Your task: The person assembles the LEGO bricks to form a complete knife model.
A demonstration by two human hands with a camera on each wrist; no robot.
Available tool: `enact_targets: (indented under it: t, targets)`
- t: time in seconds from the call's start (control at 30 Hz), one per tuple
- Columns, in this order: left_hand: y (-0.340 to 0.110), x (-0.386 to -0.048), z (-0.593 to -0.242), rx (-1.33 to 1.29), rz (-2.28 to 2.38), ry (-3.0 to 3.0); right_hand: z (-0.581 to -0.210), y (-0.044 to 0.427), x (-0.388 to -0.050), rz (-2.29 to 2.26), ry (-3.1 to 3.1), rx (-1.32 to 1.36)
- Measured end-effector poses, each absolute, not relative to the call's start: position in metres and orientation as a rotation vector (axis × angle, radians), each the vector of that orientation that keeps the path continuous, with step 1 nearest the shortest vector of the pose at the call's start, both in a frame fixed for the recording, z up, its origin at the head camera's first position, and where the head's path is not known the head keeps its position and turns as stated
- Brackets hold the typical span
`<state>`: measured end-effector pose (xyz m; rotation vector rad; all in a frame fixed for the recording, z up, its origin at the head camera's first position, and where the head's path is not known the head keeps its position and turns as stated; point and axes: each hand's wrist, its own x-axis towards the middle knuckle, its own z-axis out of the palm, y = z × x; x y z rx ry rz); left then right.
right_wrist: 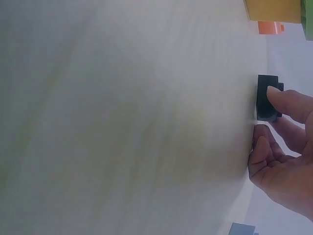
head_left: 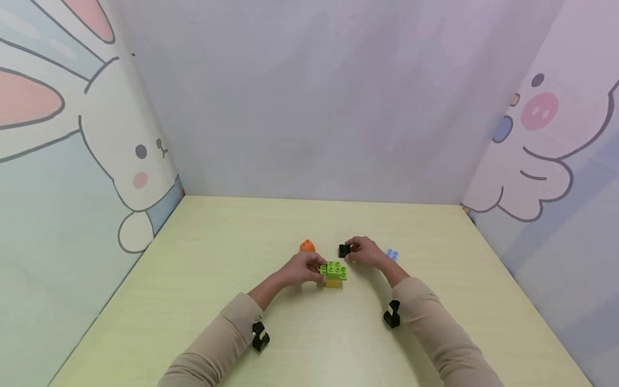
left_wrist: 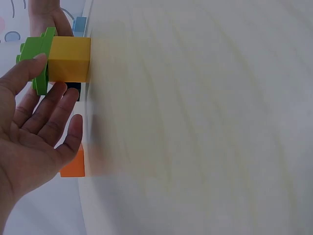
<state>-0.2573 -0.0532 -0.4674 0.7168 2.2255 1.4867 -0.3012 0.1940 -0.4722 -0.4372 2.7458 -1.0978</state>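
My left hand (head_left: pixel 302 269) pinches the side of a stacked toy-brick piece, its thumb on the green brick (left_wrist: pixel 36 61). Under the green part sits a yellow brick (left_wrist: pixel 70 58). In the head view the green top (head_left: pixel 334 270) shows its studs. My right hand (head_left: pixel 366 251) pinches a small black brick (right_wrist: pixel 267 98) on the table between thumb and fingers, just beyond the stack. Past my left hand lies an orange brick (head_left: pixel 307 245), partly hidden by it. A light blue brick (head_left: pixel 392 254) lies to the right of my right hand.
The pale yellow table (head_left: pixel 232 231) meets a plain wall (head_left: pixel 309 107) at the back. Side walls carry a rabbit drawing (head_left: pixel 121 145) and a pig drawing (head_left: pixel 541 145). Black wrist cameras (head_left: pixel 260 337) hang by both sleeves.
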Motion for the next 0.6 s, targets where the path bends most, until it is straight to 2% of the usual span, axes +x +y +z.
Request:
enact_targets:
  t: [0.2,0.6]
  targets:
    - [-0.055,-0.257,-0.469,0.815,1.509,2.193,-0.468,0.199,-0.293,-1.119,2.807,-0.436]
    - [-0.055,-0.259,-0.471,0.751,1.488,2.234,-0.453,0.204,-0.268,-1.352,2.763,-0.548]
